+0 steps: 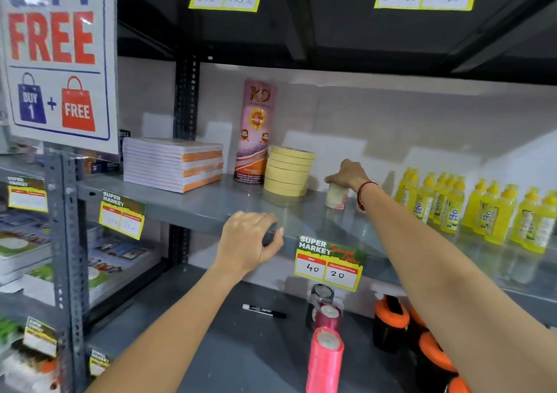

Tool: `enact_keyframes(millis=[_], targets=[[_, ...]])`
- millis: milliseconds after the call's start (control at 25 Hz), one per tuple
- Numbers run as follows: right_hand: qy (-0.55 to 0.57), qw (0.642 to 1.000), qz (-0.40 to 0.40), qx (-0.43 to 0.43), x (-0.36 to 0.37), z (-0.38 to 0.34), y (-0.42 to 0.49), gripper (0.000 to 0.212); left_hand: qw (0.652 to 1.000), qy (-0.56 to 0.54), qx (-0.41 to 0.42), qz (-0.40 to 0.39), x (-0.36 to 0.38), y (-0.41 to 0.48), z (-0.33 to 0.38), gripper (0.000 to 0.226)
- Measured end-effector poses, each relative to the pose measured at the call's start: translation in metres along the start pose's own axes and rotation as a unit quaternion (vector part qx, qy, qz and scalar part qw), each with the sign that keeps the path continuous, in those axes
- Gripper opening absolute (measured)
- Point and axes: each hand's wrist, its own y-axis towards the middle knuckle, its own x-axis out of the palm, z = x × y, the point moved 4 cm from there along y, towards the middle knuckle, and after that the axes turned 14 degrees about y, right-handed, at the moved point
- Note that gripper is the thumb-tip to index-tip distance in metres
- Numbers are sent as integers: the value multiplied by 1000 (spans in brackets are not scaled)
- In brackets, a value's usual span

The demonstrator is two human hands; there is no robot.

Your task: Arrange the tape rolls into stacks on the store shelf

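Left of the right hand (349, 175), one stack of tape rolls (287, 171), seven or eight, the edges blur. Under that hand, one small pale roll (336, 198). Beyond the stack, one pink tube (254, 130) and one pile of pads (173, 163). Right of the grip, roughly a dozen yellow bottles (452, 202).

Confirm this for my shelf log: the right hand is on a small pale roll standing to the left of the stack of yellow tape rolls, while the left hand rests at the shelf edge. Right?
Not quite. In the head view, the small pale roll under the right hand stands to the right of the stack of yellow tape rolls, not the left. The left hand is at the shelf edge, as you said.
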Motion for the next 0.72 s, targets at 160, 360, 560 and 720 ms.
enact_keyframes(millis=[160, 360, 560, 720], targets=[[13, 1000, -2, 8, 2, 5, 4, 50, 1000, -3, -3, -9, 0, 0, 0, 40], [17, 1000, -9, 8, 9, 9, 8, 47, 1000, 0, 0, -1, 1, -2, 0, 39], [16, 1000, -7, 15, 16, 12, 7, 63, 1000, 5, 7, -28, 2, -3, 0, 41], [-27, 999, 42, -21, 7, 0, -5, 71, 995, -4, 32, -93, 6, 24, -11, 51]])
